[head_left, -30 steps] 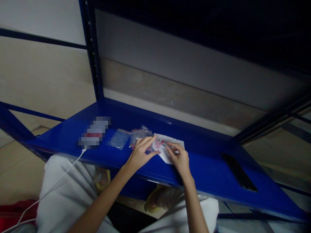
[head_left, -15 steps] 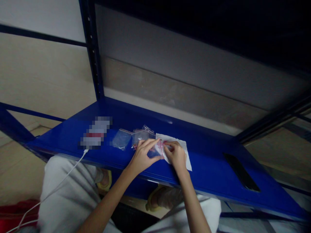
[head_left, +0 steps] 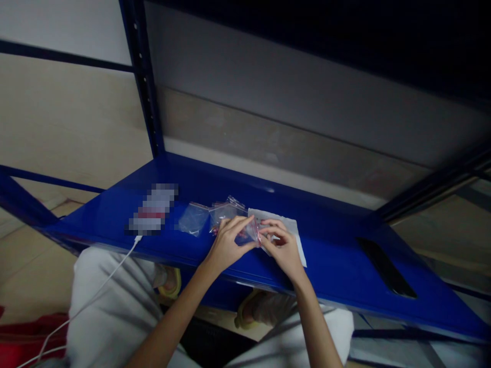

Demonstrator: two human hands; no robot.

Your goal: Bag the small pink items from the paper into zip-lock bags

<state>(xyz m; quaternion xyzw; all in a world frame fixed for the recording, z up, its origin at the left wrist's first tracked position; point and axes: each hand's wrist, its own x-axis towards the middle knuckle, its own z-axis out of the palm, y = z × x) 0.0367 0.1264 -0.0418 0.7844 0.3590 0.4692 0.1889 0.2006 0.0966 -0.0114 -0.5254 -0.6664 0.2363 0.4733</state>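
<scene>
Clear zip bags (head_left: 194, 220) lie on blue steel shelf (head_left: 330, 276), just L of L hand (head_left: 230, 243). L hand pinches small red-edged zip bag (head_left: 249, 234), R hand (head_left: 282, 246) narrow on its other side, both above white paper sheet (head_left: 286, 223). Vs earlier, bag tilts up more, hands closer.

I can read nothing here: the blurred object (head_left: 152, 209) on the blue shelf (head_left: 337, 276) is pixelated, and the plastic bags (head_left: 228, 210) beside my fingers (head_left: 240, 225) show no legible print.
</scene>
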